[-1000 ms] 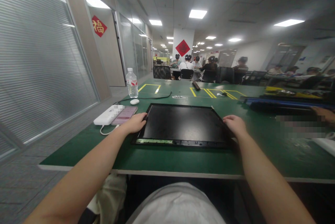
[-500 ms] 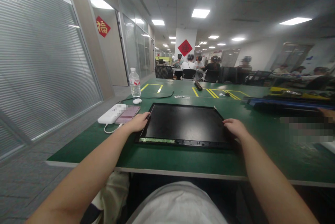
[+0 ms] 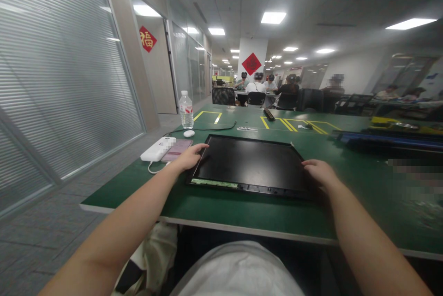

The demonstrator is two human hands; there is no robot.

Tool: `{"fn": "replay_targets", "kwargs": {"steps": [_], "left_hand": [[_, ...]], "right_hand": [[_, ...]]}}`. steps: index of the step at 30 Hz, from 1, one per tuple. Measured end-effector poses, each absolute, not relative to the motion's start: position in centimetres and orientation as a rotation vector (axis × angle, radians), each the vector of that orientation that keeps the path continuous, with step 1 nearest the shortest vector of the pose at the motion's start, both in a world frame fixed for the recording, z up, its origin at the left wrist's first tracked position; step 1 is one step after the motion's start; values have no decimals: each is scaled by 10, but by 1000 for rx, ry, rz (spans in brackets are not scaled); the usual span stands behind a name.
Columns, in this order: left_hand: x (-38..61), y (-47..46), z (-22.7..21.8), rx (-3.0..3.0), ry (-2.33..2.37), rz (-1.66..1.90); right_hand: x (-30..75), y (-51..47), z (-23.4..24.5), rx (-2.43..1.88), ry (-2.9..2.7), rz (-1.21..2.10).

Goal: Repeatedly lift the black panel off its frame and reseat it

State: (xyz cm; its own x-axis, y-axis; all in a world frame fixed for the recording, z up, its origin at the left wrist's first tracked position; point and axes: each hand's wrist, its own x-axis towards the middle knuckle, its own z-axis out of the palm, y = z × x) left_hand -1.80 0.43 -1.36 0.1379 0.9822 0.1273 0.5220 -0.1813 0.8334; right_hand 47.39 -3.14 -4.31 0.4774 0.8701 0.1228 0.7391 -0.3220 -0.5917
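Green matting is covering the table (image 3: 242, 215), which is running from the near edge to the far yellow floor-style markings. At the far left, a white power bank (image 3: 155, 150) is lying flat with a phone (image 3: 177, 149) just beside it on its right; a clear water bottle (image 3: 186, 109) is standing upright farther back, with a small white puck (image 3: 188, 133) near its base. The left hand (image 3: 188, 158) is resting palm-down against the left edge of the black panel (image 3: 251, 164), fingers stretched out loosely over the frame, not closing around anything. The black panel is lying flat on the table, centred in front of the person, between both hands, with a pale green strip showing along its near edge. The right hand (image 3: 320, 172) is sitting on the panel's right edge, fingers bending over the frame; whether they are hooking under it, cannot tell. Far right, a long blue item (image 3: 380, 138) is lying across the table, well apart from the panel. Other people are sitting at tables in the far background.
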Motion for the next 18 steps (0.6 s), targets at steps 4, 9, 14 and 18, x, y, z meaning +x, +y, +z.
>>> {"fn": "replay_targets", "kwargs": {"steps": [4, 9, 14, 18], "left_hand": [[-12, -1, -6, 1474, 1248, 1089], [-9, -3, 0, 1276, 1267, 1163], [-9, -1, -1, 1162, 1349, 1161], [-7, -1, -3, 1030, 1335, 1089]], "right_hand": [[476, -28, -47, -2129, -1332, 276], [477, -29, -47, -2117, -1330, 284], [477, -30, -45, -2116, -1333, 295], [478, -29, -47, -2128, -1332, 288]]}}
